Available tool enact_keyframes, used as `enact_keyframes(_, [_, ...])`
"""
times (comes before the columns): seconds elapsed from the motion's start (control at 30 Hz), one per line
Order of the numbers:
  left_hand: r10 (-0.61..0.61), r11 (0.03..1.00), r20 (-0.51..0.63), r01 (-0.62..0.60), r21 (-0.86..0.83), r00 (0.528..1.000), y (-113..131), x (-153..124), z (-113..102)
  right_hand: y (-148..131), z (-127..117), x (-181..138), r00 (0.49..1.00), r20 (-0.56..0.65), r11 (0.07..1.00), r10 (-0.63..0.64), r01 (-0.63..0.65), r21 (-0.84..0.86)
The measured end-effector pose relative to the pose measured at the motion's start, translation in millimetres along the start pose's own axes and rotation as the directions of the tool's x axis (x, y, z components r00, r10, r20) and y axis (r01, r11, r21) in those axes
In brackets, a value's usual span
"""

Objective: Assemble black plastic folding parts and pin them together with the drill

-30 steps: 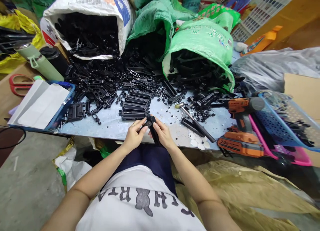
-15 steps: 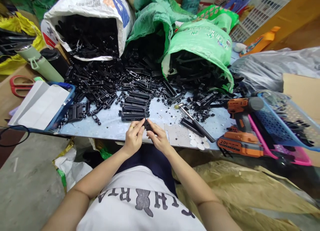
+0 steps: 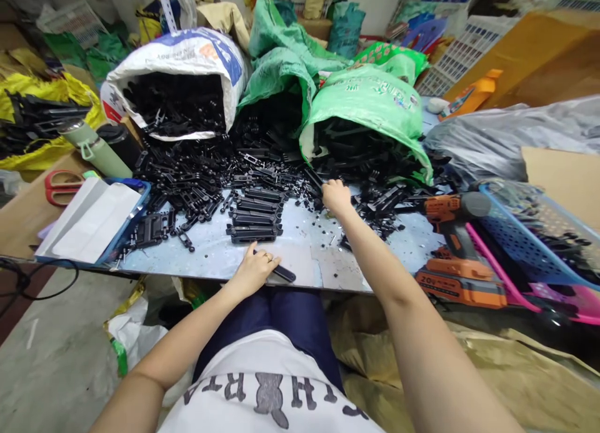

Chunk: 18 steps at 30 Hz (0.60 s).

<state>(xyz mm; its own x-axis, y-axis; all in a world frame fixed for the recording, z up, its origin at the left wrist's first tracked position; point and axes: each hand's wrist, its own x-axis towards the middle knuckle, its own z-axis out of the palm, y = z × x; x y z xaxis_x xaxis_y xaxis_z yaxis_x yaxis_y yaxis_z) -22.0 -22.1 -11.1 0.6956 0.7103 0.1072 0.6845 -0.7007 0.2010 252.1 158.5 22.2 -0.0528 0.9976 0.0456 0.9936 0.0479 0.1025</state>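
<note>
My left hand [image 3: 253, 272] rests at the table's front edge, its fingers closed on a narrow black plastic bar [image 3: 285, 273] that lies flat and sticks out to the right. Just beyond it a row of several black folded plastic assemblies [image 3: 255, 218] lies side by side. Stretched forward, my right hand [image 3: 336, 195] is among loose black parts before the green sack, its fingers curled down. Whatever is in its fingertips cannot be made out. A long black piece [image 3: 313, 179] lies right beside those fingers.
Heaped black links [image 3: 192, 180] spread from a white sack [image 3: 178, 52] and a green sack [image 3: 370, 102]. On the right are an orange cordless drill [image 3: 457, 252] and a blue basket [image 3: 539, 227]. A blue tray [image 3: 124, 217] with white cards stands left, near red-handled scissors [image 3: 63, 186].
Both hands were together over a black piece at the table edge. Now the left keeps a black bar lower down, while the right has moved forward and right into the loose parts.
</note>
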Motion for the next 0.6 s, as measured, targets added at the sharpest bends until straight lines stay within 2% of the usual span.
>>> enact_keyframes(0.1, [-0.082,0.994,0.000,0.082,0.079,0.997,-5.5,2.8,-2.0,23.8,5.0,-1.4,0.997,0.046,0.997,-0.061,0.063,-0.047])
enact_keyframes(0.2, [-0.125,0.985,0.001,0.124,0.116,0.992,-4.4,2.4,-0.6,38.7,11.5,-7.0,0.973,0.066,0.970,-0.222,0.227,-0.090])
enact_keyframes(0.27, [-0.153,0.982,0.016,0.150,0.117,0.988,-2.6,2.1,0.4,43.9,11.5,-9.4,0.949,0.061,0.941,-0.309,0.315,-0.124])
enact_keyframes(0.37, [-0.201,0.978,0.014,0.200,0.054,0.980,-1.7,3.2,0.5,39.0,2.2,-23.6,0.908,-0.013,0.904,-0.419,0.415,-0.104])
enact_keyframes(0.43, [-0.202,0.979,0.002,0.202,-0.033,0.979,-2.6,5.6,-0.2,25.7,-5.9,-48.9,0.828,-0.060,0.830,-0.558,0.557,-0.038])
enact_keyframes(0.53, [-0.135,0.978,0.033,0.138,-0.159,0.990,-4.4,12.3,-0.4,-1.1,-10.5,-106.3,0.636,-0.034,0.628,-0.771,0.767,0.131])
enact_keyframes(0.57, [-0.099,0.977,0.052,0.107,-0.187,0.994,-4.7,15.3,-0.1,-9.3,-8.8,-126.0,0.593,-0.015,0.581,-0.805,0.793,0.186])
enact_keyframes(0.6, [-0.068,0.976,0.068,0.080,-0.204,0.995,-4.5,18.5,0.3,-16.3,-5.7,-143.8,0.578,-0.001,0.563,-0.816,0.794,0.228])
